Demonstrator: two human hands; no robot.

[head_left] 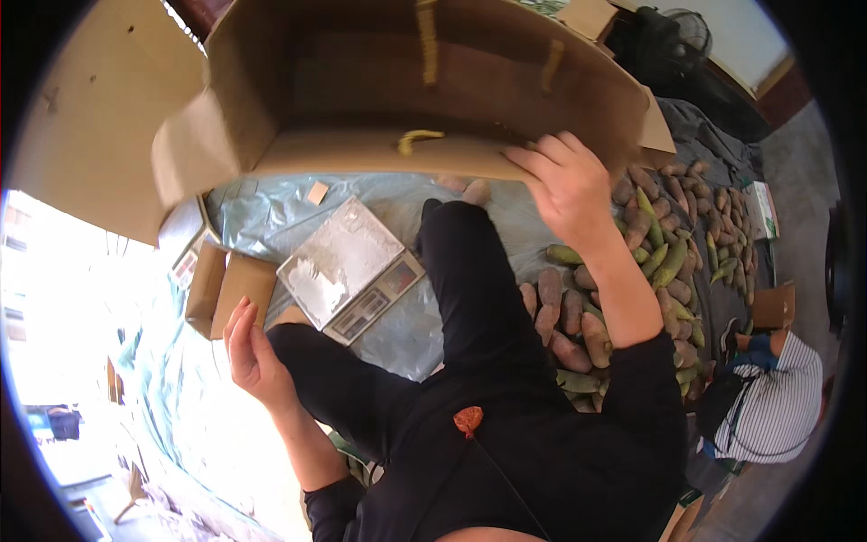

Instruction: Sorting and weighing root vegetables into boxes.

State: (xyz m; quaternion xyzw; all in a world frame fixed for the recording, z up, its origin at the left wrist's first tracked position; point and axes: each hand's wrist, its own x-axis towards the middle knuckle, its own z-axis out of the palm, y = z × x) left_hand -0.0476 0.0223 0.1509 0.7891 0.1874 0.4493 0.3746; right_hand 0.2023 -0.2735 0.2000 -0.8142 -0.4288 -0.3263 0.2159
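Note:
A large open cardboard box (343, 99) tilts in front of me, its hollow inside facing my way. Its near edge is pinched by my right hand (571, 190), fingers over the rim. Yellow strips show on the inner walls, and a curled yellow strip (419, 139) is on the lower panel. My left hand (257, 361) is raised with nothing in it, fingers loosely bent and a little apart. It is nearest to a small brown cardboard box (246, 287). A flat scale (339, 262) with a worn pale plate lies between that box and my knee.
Reddish-brown tubers (571, 312) and long green vegetables (670, 264) are heaped on the right. Clear plastic sheeting (271, 212) covers the ground around the scale. Another person in a striped shirt (778, 406) is at the far right. A black fan (673, 41) stands at the back right.

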